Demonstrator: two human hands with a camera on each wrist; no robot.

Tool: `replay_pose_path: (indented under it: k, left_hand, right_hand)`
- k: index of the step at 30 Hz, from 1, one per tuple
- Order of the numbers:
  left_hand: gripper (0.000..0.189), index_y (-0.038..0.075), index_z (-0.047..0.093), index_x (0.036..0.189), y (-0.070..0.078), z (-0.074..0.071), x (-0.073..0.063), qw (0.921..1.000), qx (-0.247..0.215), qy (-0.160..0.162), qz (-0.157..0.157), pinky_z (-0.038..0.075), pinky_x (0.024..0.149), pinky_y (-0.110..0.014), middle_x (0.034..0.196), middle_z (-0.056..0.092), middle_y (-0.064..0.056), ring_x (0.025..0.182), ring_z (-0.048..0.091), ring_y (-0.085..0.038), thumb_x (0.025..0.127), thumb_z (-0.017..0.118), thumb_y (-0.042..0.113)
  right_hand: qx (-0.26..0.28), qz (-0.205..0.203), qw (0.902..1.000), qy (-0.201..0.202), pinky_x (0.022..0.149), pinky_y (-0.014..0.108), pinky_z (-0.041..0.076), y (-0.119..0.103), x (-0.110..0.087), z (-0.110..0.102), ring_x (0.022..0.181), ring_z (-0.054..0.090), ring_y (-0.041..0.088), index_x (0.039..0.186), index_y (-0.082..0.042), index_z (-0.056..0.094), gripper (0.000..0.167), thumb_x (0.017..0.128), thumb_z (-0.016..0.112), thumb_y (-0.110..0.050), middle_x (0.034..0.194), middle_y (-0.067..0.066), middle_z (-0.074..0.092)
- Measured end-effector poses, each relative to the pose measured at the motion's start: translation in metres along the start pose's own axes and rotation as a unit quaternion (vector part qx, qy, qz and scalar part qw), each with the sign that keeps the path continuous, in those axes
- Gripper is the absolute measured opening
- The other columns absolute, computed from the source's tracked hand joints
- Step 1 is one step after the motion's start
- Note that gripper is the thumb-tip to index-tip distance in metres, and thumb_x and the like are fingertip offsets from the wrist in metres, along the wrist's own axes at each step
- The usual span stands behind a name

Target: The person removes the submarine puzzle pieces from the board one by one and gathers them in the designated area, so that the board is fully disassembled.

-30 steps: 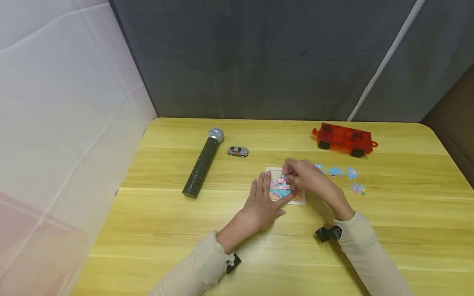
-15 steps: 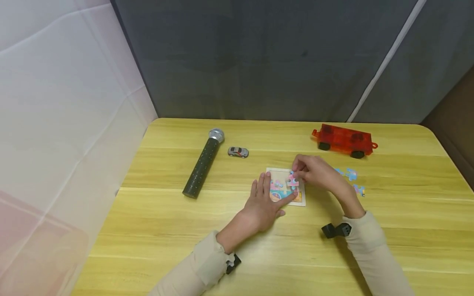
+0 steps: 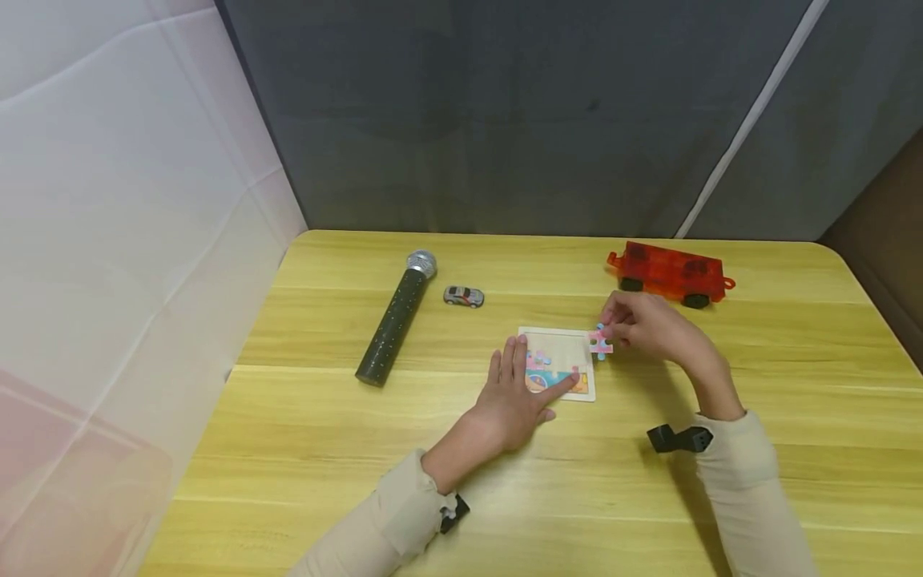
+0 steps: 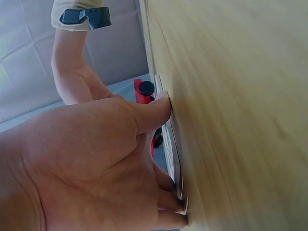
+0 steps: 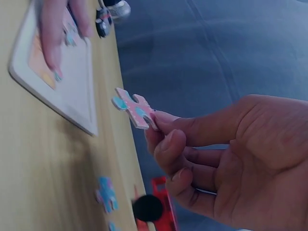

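My right hand (image 3: 652,330) pinches a pink and blue jigsaw piece (image 3: 600,342) between thumb and fingertips. In the right wrist view the jigsaw piece (image 5: 132,108) is tilted in the air, apart from the tray. My left hand (image 3: 508,405) lies with fingers spread over the left and lower edge of a small pale puzzle tray (image 3: 555,331), one fingertip on the lower right pieces. Joined pieces (image 3: 557,378) fill the tray's lower part, with a pink piece (image 3: 537,359) above them at the left. The upper part shows the bare board.
Loose blue jigsaw pieces (image 5: 107,195) lie on the table, hidden in the head view behind my right hand and forearm. A translucent red toy wagon (image 3: 671,271) stands behind that hand. A small toy car (image 3: 464,296) and a dark microphone (image 3: 392,327) lie to the left.
My right hand has lifted the pink jigsaw piece off the tray and carried it right, to beyond the tray's right edge. The left hand has stayed in place.
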State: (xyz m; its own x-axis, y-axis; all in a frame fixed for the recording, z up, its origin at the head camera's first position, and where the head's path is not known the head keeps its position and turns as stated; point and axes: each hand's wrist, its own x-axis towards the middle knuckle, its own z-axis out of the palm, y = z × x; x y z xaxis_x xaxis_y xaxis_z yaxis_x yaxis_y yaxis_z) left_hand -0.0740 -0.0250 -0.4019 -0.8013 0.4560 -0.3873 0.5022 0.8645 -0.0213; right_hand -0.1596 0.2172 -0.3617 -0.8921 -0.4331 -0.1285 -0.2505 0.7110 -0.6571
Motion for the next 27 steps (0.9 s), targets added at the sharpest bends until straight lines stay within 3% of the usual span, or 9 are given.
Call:
replay_pose_path:
  k: [5,15,21,27]
  left_hand:
    - [0.059,0.056,0.013,0.173,0.000,-0.001,0.000,1.0000,0.001,-0.002,0.002,0.017,0.138,-0.056,0.180,0.004,-0.035,0.170,0.007,-0.048,0.118,0.034,0.051]
    - [0.059,0.057,0.012,0.173,0.000,0.001,0.000,1.0000,0.008,0.003,0.001,0.019,0.138,-0.055,0.179,0.005,-0.035,0.170,0.009,-0.047,0.118,0.034,0.052]
    - [0.059,0.057,0.013,0.173,-0.001,0.001,0.000,0.9999,0.006,0.007,0.004,0.020,0.138,-0.055,0.179,0.005,-0.036,0.170,0.009,-0.048,0.118,0.035,0.052]
    - [0.059,0.056,0.014,0.173,-0.001,0.001,-0.001,0.9999,0.002,0.009,0.005,0.019,0.137,-0.056,0.179,0.006,-0.036,0.169,0.009,-0.049,0.118,0.035,0.051]
  right_hand:
    - [-0.004,0.021,0.9997,-0.012,0.067,0.031,0.052,0.014,-0.011,-0.016,0.076,0.066,0.022,0.103,0.003,0.066,0.008,0.102,0.073,0.000,0.090,0.011,0.074]
    - [-0.005,0.063,0.9950,-0.077,0.068,0.033,0.052,0.042,-0.028,-0.038,0.073,0.063,0.019,0.100,0.006,0.063,0.006,0.102,0.067,0.003,0.083,0.007,0.070]
    - [0.015,0.089,0.9913,-0.096,0.064,0.033,0.052,0.049,-0.032,-0.042,0.069,0.061,0.021,0.099,0.008,0.062,0.003,0.102,0.063,0.006,0.078,0.006,0.066]
    - [0.011,0.103,0.9884,-0.111,0.062,0.032,0.051,0.053,-0.030,-0.039,0.065,0.058,0.019,0.095,0.005,0.064,0.009,0.101,0.068,0.001,0.072,0.003,0.061]
